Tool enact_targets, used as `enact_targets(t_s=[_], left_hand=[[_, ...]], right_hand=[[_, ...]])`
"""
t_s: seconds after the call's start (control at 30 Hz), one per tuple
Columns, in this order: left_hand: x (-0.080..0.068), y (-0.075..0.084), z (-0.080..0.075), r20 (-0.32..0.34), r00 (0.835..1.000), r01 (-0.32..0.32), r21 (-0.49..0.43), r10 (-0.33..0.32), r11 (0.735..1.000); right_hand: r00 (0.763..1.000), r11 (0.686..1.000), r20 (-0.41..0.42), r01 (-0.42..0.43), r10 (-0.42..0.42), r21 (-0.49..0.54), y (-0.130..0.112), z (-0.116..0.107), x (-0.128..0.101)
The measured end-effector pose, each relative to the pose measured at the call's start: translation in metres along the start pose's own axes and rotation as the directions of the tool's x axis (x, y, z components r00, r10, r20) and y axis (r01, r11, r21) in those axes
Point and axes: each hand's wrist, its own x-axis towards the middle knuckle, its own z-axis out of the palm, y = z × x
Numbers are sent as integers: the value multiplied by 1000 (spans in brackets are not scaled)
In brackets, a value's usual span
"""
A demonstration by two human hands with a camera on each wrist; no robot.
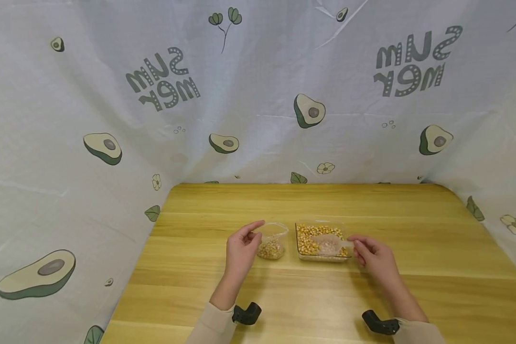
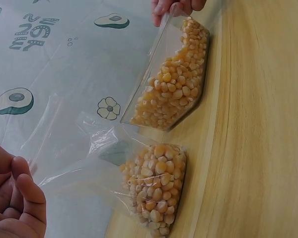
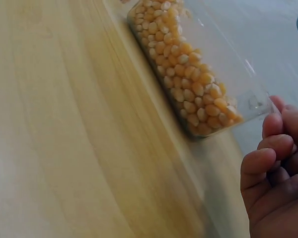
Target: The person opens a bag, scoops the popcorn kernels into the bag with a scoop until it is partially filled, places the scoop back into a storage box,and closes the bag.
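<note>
A clear plastic bag (image 2: 89,171) with corn kernels (image 2: 159,183) in its bottom stands on the table, its mouth spread. My left hand (image 1: 242,248) pinches the edge of the bag at its left side, thumb against fingers. Just right of the bag sits a clear rectangular container (image 1: 323,258) holding many yellow corn kernels (image 1: 307,235). A translucent scoop (image 1: 328,242) lies in among those kernels. With thumb and fingers, my right hand (image 1: 375,258) grips the scoop's handle over the container's right rim.
The wooden table (image 1: 292,306) runs to a pale curtain (image 1: 258,105) printed with avocados, which hangs behind and along both sides. A black bracket (image 1: 247,314) is on the left wrist and another black bracket (image 1: 380,323) on the right.
</note>
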Motion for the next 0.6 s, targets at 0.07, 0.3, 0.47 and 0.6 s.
enact_targets(t_s=[0.07,0.3,0.47,0.6], left_hand=[[0,0,0,-3,1000,2,1,-2,1000],[-1,1,0,-4,1000,0,7,0,1000],[-1,1,0,-6,1000,0,2,0,1000],[-1,0,0,-3,1000,-3,-3,3,1000]], right_hand=[[1000,999,-1,-7,7,43,2,1,1],[1000,978,6,-18,17,206,6,4,1],[1000,958,17,-25,21,286,8,4,0],[999,939,29,-42,34,341,10,4,-1]])
